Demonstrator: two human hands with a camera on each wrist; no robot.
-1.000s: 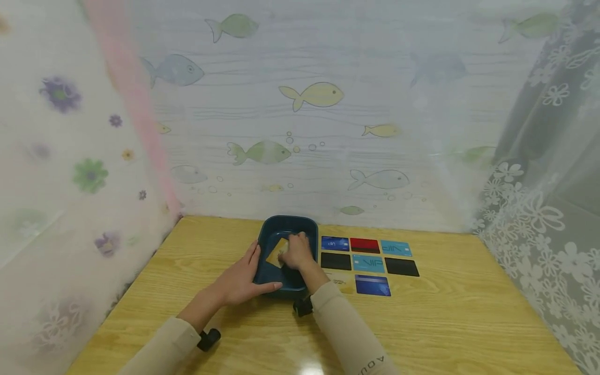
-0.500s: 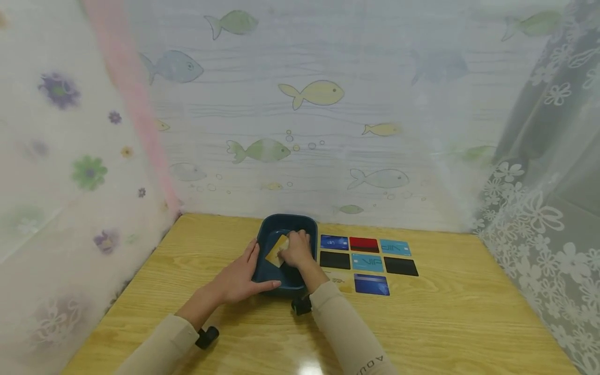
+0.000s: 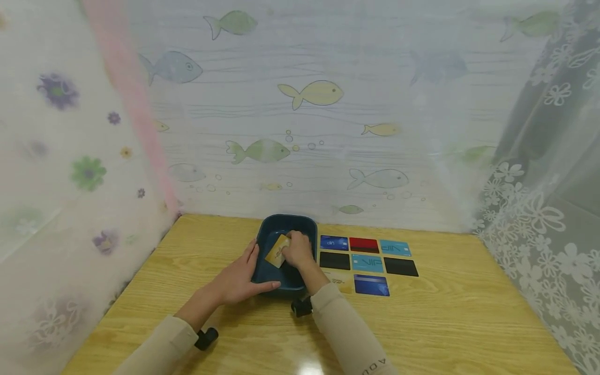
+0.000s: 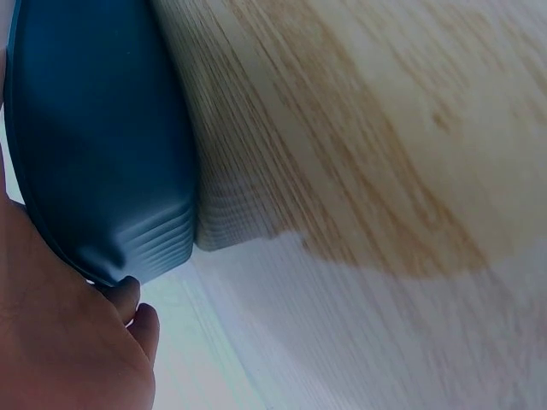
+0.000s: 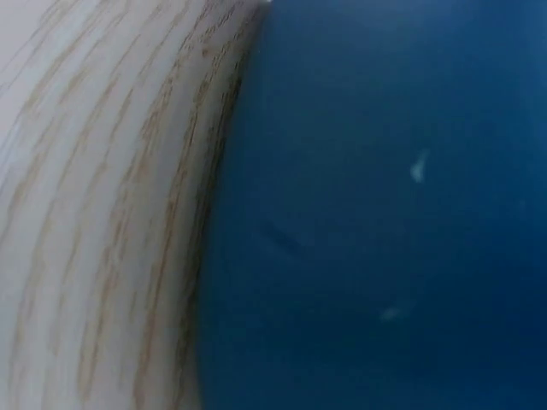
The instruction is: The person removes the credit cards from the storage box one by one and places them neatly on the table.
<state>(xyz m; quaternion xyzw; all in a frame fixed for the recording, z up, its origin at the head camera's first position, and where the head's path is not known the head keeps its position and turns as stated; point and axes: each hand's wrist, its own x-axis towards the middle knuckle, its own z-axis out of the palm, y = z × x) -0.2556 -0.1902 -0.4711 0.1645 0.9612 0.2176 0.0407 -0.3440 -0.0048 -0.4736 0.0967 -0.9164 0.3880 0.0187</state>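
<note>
In the head view a dark blue tray [image 3: 290, 219] stands on the wooden table near the back wall. My left hand [image 3: 234, 281] rests along its left side, fingers fairly straight and thumb reaching over the near rim. The left wrist view shows the left hand [image 4: 68, 333] against the edge of the blue tray [image 4: 102, 128]. My right hand [image 3: 298, 251] reaches inside the tray and pinches a gold card [image 3: 277, 252] that lies slanted. Part of that card and the right fingertips are hidden. Blue wall of the tray [image 5: 367, 213] fills most of the right wrist view.
Right of the tray several cards lie in rows: a dark blue VIP card [image 3: 334, 242], a red card [image 3: 364, 245], light blue cards [image 3: 367, 263], black cards [image 3: 401, 266], a blue striped card [image 3: 372, 285]. Another gold card [image 3: 341, 282] is partly behind the right sleeve.
The gold card in the tray has shifted slightly, and more of its printed face shows. My right fingers have moved a little; the left hand and tray stay put.
</note>
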